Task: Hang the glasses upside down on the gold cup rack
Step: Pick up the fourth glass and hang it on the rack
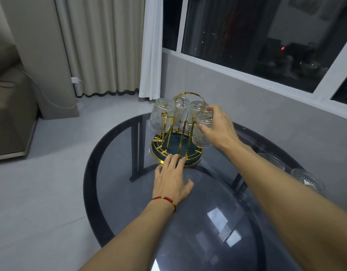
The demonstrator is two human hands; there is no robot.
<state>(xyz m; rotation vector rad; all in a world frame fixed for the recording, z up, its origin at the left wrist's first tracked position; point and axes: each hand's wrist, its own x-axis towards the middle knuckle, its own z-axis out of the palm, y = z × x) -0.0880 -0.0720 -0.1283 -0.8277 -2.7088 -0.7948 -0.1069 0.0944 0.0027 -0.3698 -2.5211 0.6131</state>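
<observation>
Four glasses up on the gold cup rack (180,133) now, all mouth-down on their prongs, and the right hand (217,128) is at the nearest-right one, the fourth glass (203,132), thumb and fingers (211,108) spread round its body in a loose cup; whether it is gripping or only touching, I cannot tell. The left hand (171,178) lies flat on the dark glass bench (188,222), fingers splayed and holding nothing, tips touching the gold rim of the rack's round green base, steadying it by the look of things. Off to the right, near the bench edge, two more ribbed glasses (271,160) stand waiting, mouths up, well apart from the rack. At least one prong on the near side stands bare. So I judge the job well past halfway: four hung, two left to go
</observation>
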